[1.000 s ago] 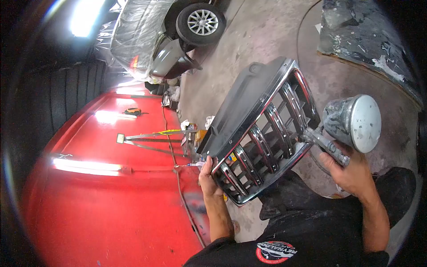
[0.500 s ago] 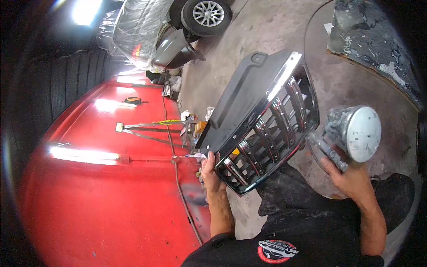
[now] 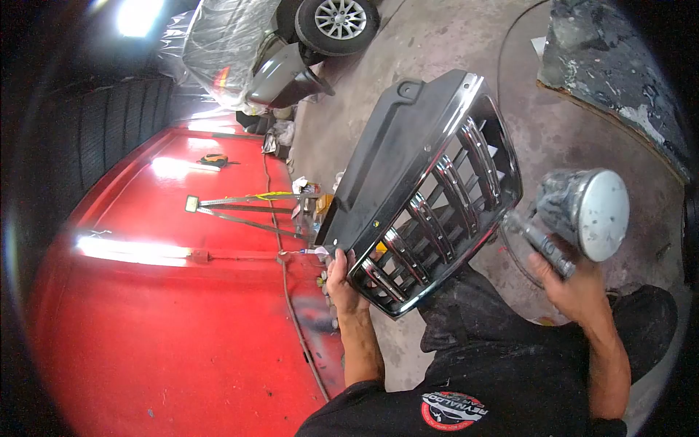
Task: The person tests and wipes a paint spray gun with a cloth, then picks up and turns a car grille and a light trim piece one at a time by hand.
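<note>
My left hand (image 3: 344,284) grips the lower left corner of a black and chrome car grille (image 3: 437,211), which is tilted in the air in front of me. Several chrome-edged bars cross the grille, and a broad dark panel runs along its upper left side. Right of the grille, my right hand (image 3: 575,285) is closed round the handle of a spray gun (image 3: 542,244). A round cup with a pale, spotted lid (image 3: 605,215) sits on the gun. The gun's front end is close to the grille's right edge.
A red wall (image 3: 182,328) with a cable along it fills the left. Behind stand a plastic-covered vehicle (image 3: 226,44) and a wheel (image 3: 339,18). A paint-marked board (image 3: 611,80) lies at the upper right. A hose (image 3: 500,65) runs across the floor.
The grille's face has turned more towards the camera and its top end has shifted up and left. The spray gun has moved slightly right and down. Both hands keep their holds.
</note>
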`<state>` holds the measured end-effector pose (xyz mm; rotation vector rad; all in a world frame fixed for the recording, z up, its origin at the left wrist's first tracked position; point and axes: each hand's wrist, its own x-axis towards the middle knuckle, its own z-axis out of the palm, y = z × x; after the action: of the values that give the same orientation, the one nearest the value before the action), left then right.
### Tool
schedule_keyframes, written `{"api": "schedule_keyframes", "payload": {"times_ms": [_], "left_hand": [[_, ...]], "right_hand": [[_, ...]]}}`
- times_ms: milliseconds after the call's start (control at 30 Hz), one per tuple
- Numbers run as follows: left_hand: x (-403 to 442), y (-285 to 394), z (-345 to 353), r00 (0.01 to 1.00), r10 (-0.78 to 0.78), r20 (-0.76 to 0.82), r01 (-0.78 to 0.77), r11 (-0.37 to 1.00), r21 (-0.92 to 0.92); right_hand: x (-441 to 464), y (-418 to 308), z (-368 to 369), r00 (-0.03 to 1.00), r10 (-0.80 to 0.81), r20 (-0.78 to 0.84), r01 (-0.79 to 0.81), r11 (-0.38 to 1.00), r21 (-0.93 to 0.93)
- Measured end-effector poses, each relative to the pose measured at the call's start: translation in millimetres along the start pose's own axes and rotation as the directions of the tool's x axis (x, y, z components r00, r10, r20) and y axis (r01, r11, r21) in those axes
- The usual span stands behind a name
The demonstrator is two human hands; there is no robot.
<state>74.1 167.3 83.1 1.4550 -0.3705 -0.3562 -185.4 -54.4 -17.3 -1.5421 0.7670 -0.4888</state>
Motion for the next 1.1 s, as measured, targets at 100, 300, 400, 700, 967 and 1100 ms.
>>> {"api": "schedule_keyframes", "payload": {"times_ms": [100, 300, 400, 700, 967, 1100], "left_hand": [[1.8, -3.2, -4.3, 1.000, -0.013, -0.013, 0.013, 1.000, -0.007], [1.5, -5.5, -0.8, 0.999, -0.023, -0.036, 0.022, 0.999, -0.041], [0.0, -1.8, -1.1, 1.000, -0.026, -0.009, 0.025, 0.999, -0.043], [5.1, 4.4, -5.2, 0.999, -0.016, 0.045, 0.019, 0.996, -0.081], [1.7, 4.2, -1.2, 0.999, -0.039, -0.015, 0.037, 0.993, -0.114], [1.9, 0.6, 17.8, 0.997, -0.044, -0.068, 0.035, 0.992, -0.124]], "right_hand": [[7.3, 8.5, -2.3, 0.993, -0.007, -0.115, 0.007, 1.000, -0.007], [9.3, 8.2, -12.4, 0.968, -0.018, -0.249, 0.034, 0.997, 0.062], [3.4, -5.3, -18.3, 0.987, -0.030, -0.156, 0.042, 0.996, 0.075], [-10.3, -17.8, -8.6, 0.997, 0.037, 0.065, -0.035, 0.999, -0.024], [-16.3, -21.3, -2.0, 0.986, 0.052, 0.161, -0.051, 0.999, -0.009], [-11.2, -23.9, -9.7, 0.974, 0.000, 0.227, -0.005, 1.000, 0.023]]}}
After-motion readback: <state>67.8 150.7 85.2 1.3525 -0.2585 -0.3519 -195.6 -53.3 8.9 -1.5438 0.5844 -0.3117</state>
